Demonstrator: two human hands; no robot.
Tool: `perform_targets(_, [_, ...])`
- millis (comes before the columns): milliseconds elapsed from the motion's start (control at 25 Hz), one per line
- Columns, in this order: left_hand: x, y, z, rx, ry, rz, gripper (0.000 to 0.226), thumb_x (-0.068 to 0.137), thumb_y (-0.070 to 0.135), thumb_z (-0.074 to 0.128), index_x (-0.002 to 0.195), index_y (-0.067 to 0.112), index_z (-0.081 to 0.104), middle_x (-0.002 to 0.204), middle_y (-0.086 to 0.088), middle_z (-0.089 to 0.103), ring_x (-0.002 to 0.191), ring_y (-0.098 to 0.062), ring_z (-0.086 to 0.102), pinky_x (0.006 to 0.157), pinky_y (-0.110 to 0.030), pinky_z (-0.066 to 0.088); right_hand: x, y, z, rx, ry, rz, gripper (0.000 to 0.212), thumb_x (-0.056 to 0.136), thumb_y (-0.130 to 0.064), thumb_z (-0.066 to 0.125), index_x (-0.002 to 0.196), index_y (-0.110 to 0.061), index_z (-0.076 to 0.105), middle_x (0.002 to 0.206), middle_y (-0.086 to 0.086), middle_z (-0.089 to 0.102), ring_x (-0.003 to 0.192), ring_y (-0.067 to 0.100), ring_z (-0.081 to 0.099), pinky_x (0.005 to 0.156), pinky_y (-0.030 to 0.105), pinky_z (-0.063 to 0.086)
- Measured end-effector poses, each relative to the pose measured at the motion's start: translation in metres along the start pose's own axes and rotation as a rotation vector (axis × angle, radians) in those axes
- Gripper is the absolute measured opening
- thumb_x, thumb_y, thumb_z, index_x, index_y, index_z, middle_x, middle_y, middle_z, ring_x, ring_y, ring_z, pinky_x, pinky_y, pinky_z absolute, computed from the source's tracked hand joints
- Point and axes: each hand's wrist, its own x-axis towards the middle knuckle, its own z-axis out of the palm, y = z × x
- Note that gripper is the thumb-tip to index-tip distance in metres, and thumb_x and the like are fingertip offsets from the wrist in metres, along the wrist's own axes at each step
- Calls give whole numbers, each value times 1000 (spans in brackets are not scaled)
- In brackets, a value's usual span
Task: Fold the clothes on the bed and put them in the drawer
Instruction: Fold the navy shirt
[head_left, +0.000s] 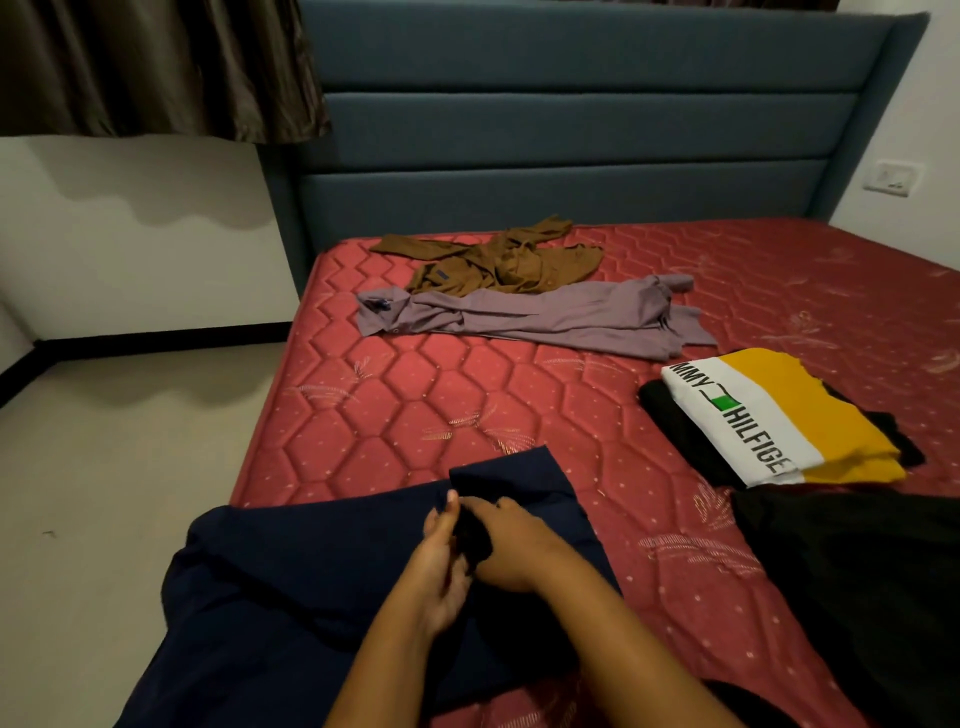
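Navy garment (311, 571) is lying spread over the near corner of the bed (415, 395), partly hanging off it. Left hand (441, 564) and right hand (514, 545) are meeting above it, each grip pinching a dark fold of cloth (474, 543).
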Motion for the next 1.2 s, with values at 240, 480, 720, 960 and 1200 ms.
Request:
perform_targets(240, [4, 2, 17, 318, 136, 70, 88, 77, 32, 79, 146, 17, 27, 128, -3, 55, 106, -24, 59, 87, -38, 52, 8, 65, -46, 412, 558, 55, 34, 88, 1, 56, 117, -18, 63, 96, 5, 68, 75, 12, 60, 76, 26, 49])
perform_targets(480, [-1, 11, 12, 274, 274, 213, 11, 94, 4, 55, 101, 12, 59, 100, -10, 68, 82, -20, 63, 69, -30, 52, 28, 95, -25, 365, 213, 59, 57, 97, -31, 53, 149, -21, 31, 153, 1, 35, 139, 17, 36, 115, 28, 24])
perform_targets(720, [-15, 11, -34, 564, 580, 320, 30, 86, -1, 61, 113, 10, 54, 114, -15, 64, 93, -29, 59, 80, -34, 47, 45, 72, -1, -74, 159, 288, 56, 95, -65, 24, 148, -52, 9, 161, -6, 11, 145, 35, 11, 114, 52, 11])
perform_targets(960, [-23, -18, 16, 1463, 618, 879, 54, 62, 25, 84, 110, 18, 61, 102, -2, 64, 92, -28, 61, 69, -42, 50, 67, 93, -13, 589, 407, 86, 49, 99, -8, 49, 146, -9, 36, 142, 13, 47, 131, 25, 45, 105, 23, 31])
perform_targets(1200, [5, -44, -1, 1776, 456, 742, 81, 51, 61, 83, 121, 24, 62, 124, -6, 63, 110, -32, 62, 82, -53, 52, 91, 99, -21, 581, 574, 200, 14, 86, -5, 67, 99, -6, 72, 85, 8, 68, 78, 15, 57, 69, 23, 41])
